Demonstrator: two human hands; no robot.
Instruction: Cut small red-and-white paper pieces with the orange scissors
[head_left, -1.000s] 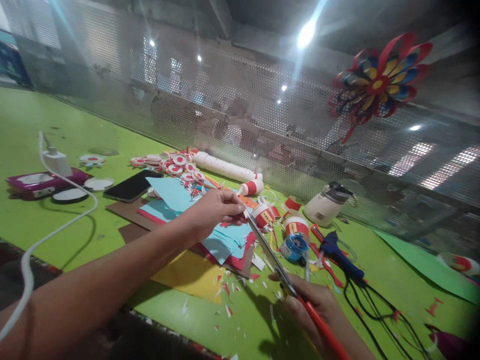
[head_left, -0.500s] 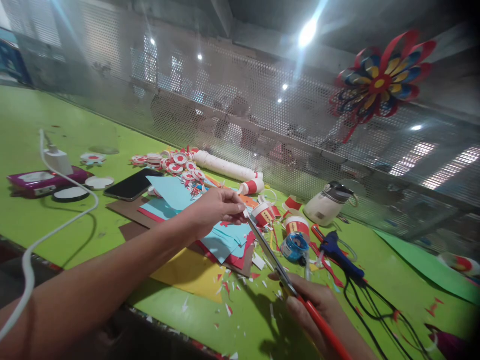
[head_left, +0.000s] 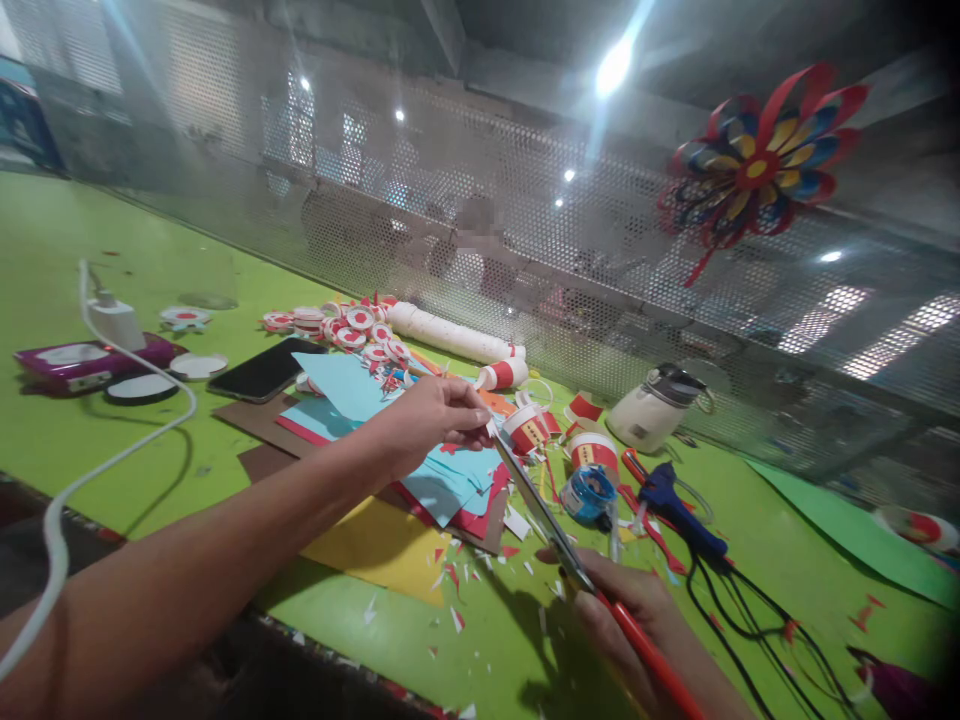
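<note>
My right hand (head_left: pixel 626 600) grips a pair of scissors (head_left: pixel 547 520) with red handles, the long metal blades pointing up and left. At their tip, my left hand (head_left: pixel 442 420) pinches a small white piece (head_left: pixel 490 428), mostly hidden by the fingers; it looks like paper. Beneath my left hand lies a pile of coloured sheets: light blue paper (head_left: pixel 345 395), red, brown and a yellow sheet (head_left: pixel 382 555). Small red and white scraps (head_left: pixel 457 620) are scattered on the green table under the scissors. Red and white paper cups (head_left: pixel 529 430) stand just beyond the blade tip.
To the right lie a blue glue gun (head_left: pixel 679 515) with black cable, a blue jar (head_left: pixel 589 493) and a white kettle-like container (head_left: pixel 651 410). A phone (head_left: pixel 262 370), purple device (head_left: pixel 90 362) and white cable (head_left: pixel 127 455) are left. Perforated metal mesh (head_left: pixel 420 230) borders the back.
Almost nothing differs. My hands and the scissors keep nearly the same position, and the view has shifted very slightly.
</note>
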